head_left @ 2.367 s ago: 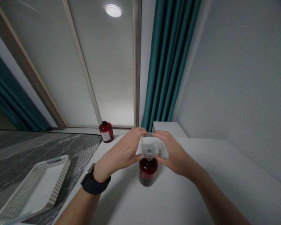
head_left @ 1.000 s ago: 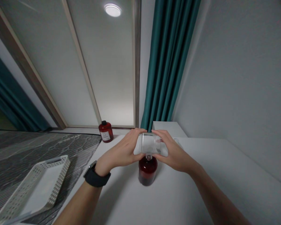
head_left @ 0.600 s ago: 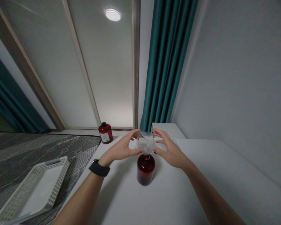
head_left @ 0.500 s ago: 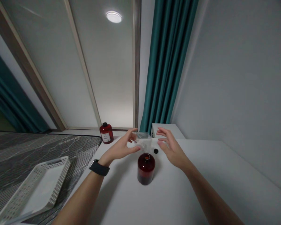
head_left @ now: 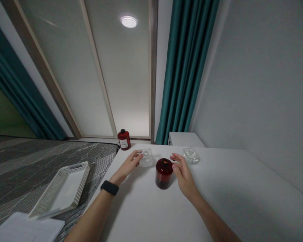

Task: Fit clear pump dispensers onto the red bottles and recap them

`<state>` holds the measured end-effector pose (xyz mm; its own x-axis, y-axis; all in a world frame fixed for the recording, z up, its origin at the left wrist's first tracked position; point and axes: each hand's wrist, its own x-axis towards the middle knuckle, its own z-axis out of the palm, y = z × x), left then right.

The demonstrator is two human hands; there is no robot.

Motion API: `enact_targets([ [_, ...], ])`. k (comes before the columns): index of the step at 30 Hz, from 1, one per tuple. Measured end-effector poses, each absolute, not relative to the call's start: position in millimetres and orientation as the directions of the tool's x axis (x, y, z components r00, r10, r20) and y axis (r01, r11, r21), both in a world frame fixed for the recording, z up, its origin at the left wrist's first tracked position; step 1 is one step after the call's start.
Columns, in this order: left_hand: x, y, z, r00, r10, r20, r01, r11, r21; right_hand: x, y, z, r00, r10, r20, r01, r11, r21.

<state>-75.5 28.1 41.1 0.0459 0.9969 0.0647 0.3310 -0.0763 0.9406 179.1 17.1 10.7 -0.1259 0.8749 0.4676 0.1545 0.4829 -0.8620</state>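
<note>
One clear square glass bottle (head_left: 147, 160), the left hand (head_left: 127, 168) half-curled at it, grip unclear, now sits near the far edge of the table (head_left: 146, 215), freeing the uncapped red round glass bottle (head_left: 163, 175) farther in by the loosely open, empty right hand (head_left: 183, 174).

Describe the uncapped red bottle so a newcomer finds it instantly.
On the white table, look between the left hand and the right hand. The dark red bottle stands upright beside the right hand. Its bare mouth and lack of visible label set it apart from the farther red bottle, which has a black cap and white label.
</note>
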Motion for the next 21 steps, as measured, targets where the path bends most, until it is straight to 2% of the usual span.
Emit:
enact_targets([
  [6,-80,33,6,-0.031,0.988,0.154,0.440,-0.125,0.889,175,15,-11,-0.137,0.905,0.403,0.082,0.416,-0.906],
  [11,-81,37,-6,-0.081,0.973,0.217,0.508,-0.147,0.849,164,22,-11,-0.117,0.898,0.424,0.053,0.432,-0.900],
  [21,-87,32,-7,-0.039,0.979,0.202,0.681,-0.122,0.722,158,22,-4,-0.218,0.917,0.334,0.161,0.371,-0.915],
])
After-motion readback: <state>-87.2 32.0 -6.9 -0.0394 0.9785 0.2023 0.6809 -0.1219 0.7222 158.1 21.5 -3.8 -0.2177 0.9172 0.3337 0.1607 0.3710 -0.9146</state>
